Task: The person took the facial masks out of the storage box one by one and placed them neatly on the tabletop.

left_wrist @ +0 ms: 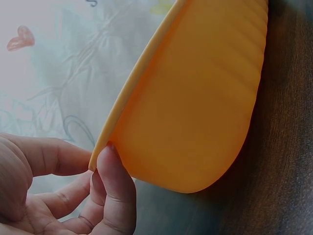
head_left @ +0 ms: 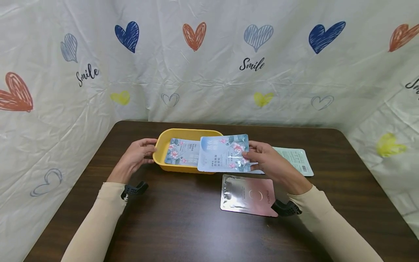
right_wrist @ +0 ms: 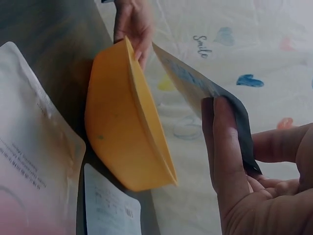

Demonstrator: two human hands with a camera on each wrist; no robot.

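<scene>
My left hand [head_left: 139, 154] pinches the rim at the left end of a yellow plastic basket [left_wrist: 195, 98], fingers on either side of the edge in the left wrist view. Inside the basket lies a blue flowered face mask packet [head_left: 181, 151]. A matching face mask packet [head_left: 222, 154] is held up by its right edge in my right hand [head_left: 266, 158], thumb on one face and fingers on the other. It hangs over the basket's right part and hides that side in the head view. In the right wrist view this packet [right_wrist: 195, 81] appears edge-on and tilted, above the basket's rim.
A shiny pink packet [head_left: 248, 195] lies on the dark wooden table [head_left: 170, 218] in front of the basket. A pale green packet [head_left: 294, 160] lies behind my right hand, partly covered by it. A white cloth [head_left: 209, 83] with printed hearts hangs behind the table.
</scene>
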